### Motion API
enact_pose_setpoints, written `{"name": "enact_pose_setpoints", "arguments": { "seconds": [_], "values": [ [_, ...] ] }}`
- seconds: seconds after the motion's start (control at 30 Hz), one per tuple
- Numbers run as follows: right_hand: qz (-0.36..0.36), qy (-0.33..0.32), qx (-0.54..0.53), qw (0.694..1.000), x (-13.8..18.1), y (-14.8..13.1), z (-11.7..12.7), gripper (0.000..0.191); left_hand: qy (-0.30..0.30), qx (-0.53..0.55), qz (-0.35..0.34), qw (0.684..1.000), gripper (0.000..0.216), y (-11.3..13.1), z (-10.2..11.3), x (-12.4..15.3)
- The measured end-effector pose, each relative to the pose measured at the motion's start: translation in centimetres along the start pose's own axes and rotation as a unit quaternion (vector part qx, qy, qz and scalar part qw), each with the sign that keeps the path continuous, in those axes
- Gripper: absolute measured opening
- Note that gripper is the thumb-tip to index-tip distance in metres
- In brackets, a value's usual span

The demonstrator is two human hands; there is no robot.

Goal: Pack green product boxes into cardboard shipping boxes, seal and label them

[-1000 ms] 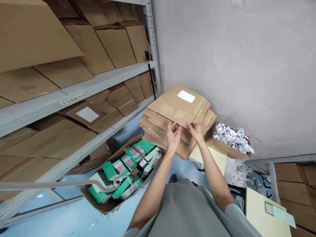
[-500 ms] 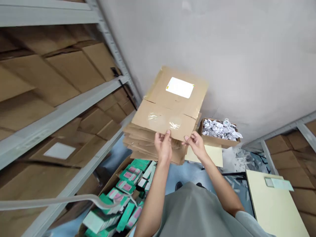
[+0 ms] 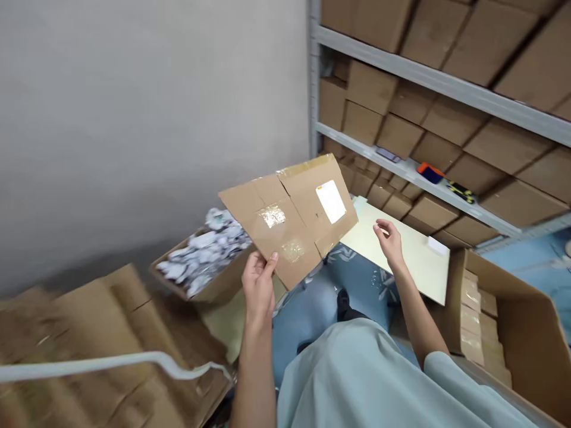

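My left hand (image 3: 259, 288) grips the near corner of a flattened cardboard box (image 3: 297, 220), thumb on top and fingers beneath. The flat box is tilted in the air, with a white label (image 3: 331, 202) and shiny strips of clear tape on its face. To the right of it my right hand (image 3: 389, 242) is held up, fingers loosely curled and apart from the thumb, with nothing in it. Under that hand lies a pale yellow tabletop (image 3: 414, 258).
A carton of crumpled paper (image 3: 203, 252) stands behind my left hand. Stacked flattened cardboard (image 3: 102, 321) lies at the lower left. Shelving (image 3: 414, 68) loaded with boxes runs along the right. A large open carton (image 3: 530, 339) holds small boxes at the lower right.
My view has swung right, away from the cardboard stack. The flat box has come off the stack with my left hand; my right hand has let go of it.
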State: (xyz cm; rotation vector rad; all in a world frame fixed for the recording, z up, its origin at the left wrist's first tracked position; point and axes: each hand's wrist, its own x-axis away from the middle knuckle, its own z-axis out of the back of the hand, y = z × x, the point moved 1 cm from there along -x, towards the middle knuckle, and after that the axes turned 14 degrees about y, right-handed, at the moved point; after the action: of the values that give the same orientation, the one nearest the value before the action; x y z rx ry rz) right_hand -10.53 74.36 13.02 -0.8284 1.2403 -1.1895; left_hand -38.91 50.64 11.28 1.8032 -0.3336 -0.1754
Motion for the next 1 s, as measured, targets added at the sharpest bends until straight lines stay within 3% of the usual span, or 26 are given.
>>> {"name": "enact_pose_setpoints", "arguments": {
  "seconds": [0.13,0.27,0.4,0.53,0.63,0.73,0.87,1.0],
  "values": [
    [-0.057,0.092,0.03,0.994,-6.8,6.7,8.0,0.072,-0.143,-0.053,0.041,0.987,0.048,-3.6,-10.0,1.1],
    [-0.124,0.136,0.007,0.983,-11.1,13.5,14.1,0.088,-0.256,-0.104,0.07,0.959,0.059,-7.1,-19.1,2.3],
    [-0.165,0.126,-0.064,0.976,-13.4,17.4,19.6,0.074,-0.325,-0.153,0.062,0.931,0.063,-11.1,-26.9,3.1],
    [-0.174,0.136,-0.066,0.973,-14.2,19.6,23.7,0.054,-0.328,-0.221,0.001,0.918,0.064,-15.6,-33.0,3.1],
    [-0.17,0.143,-0.027,0.975,-14.1,21.3,24.9,0.045,-0.3,-0.262,-0.016,0.917,0.062,-19.1,-36.4,2.8],
    [-0.167,0.155,0.012,0.974,-13.3,23.2,24.6,0.04,-0.292,-0.287,-0.004,0.912,0.057,-22.4,-38.8,2.7],
    [-0.174,0.17,0.054,0.968,-11.7,26.0,22.8,0.043,-0.297,-0.259,0.011,0.919,0.055,-25.9,-40.5,2.5],
    [-0.203,0.171,0.105,0.958,-10.3,27.9,20.4,0.056,-0.342,-0.24,0.05,0.907,0.073,-27.4,-41.3,1.9]
  ]
}}
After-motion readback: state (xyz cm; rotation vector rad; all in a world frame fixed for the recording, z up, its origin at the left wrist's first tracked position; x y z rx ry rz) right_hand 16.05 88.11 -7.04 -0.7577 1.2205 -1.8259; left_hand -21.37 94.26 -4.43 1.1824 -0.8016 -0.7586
